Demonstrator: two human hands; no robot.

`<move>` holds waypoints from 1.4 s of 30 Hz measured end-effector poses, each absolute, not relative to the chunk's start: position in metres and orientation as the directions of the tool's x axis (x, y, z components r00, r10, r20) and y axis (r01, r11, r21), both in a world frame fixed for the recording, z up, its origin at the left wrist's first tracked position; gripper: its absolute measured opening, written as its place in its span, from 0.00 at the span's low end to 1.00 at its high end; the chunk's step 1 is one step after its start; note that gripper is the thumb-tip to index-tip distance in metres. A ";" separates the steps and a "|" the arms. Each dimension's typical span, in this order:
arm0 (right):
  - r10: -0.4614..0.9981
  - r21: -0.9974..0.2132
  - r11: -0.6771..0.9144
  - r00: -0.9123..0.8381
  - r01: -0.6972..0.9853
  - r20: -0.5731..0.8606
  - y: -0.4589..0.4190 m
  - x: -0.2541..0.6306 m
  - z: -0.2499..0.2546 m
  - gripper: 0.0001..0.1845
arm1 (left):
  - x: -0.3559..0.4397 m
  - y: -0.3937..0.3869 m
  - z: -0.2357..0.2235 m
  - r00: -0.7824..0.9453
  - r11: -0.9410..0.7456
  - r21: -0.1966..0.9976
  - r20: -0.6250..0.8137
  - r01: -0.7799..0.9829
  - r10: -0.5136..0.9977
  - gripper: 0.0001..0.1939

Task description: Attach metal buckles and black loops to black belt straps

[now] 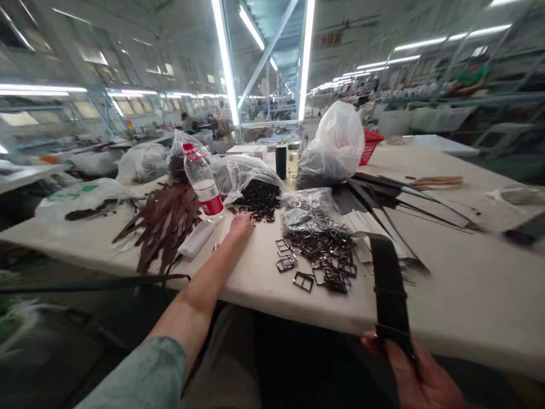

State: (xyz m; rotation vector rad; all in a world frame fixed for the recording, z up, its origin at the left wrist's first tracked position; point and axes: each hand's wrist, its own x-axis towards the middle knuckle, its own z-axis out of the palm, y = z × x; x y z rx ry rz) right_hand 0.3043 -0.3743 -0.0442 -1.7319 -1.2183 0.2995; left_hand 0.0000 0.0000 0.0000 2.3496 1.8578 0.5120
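Note:
My left hand (pixel 240 223) reaches far across the white table (pixel 468 284), its fingers down at the edge of a heap of small black loops (pixel 259 199) spilling from a clear bag. I cannot see whether it grips one. My right hand (pixel 415 372) is low at the near edge, closed on a black strap (pixel 387 284) that runs up onto the table. A pile of dark metal buckles (pixel 323 255) lies between the hands, partly in a clear bag.
A plastic water bottle (pixel 204 184) with a red label stands left of the loops, beside a heap of brown strap pieces (pixel 164 224). Bags (pixel 334 145), a red basket (pixel 369 145), dark strips (pixel 409 199) and a long strap (pixel 93 282) hanging off the table's left surround them.

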 end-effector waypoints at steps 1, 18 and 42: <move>0.832 -0.811 -0.045 0.471 0.583 0.292 -0.374 0.302 -0.043 0.19 | 0.001 -0.001 -0.001 0.203 -0.253 0.290 0.192 0.923 0.960 0.18; 0.897 -0.873 0.089 0.342 0.479 0.279 -0.349 0.270 -0.026 0.17 | -0.003 -0.059 0.024 -0.058 -0.175 0.952 0.195 0.250 0.979 0.18; 0.881 -0.910 0.089 0.394 0.404 0.261 -0.330 0.223 0.025 0.16 | 0.085 -0.254 0.035 0.339 0.328 0.802 -0.168 -0.499 0.926 0.16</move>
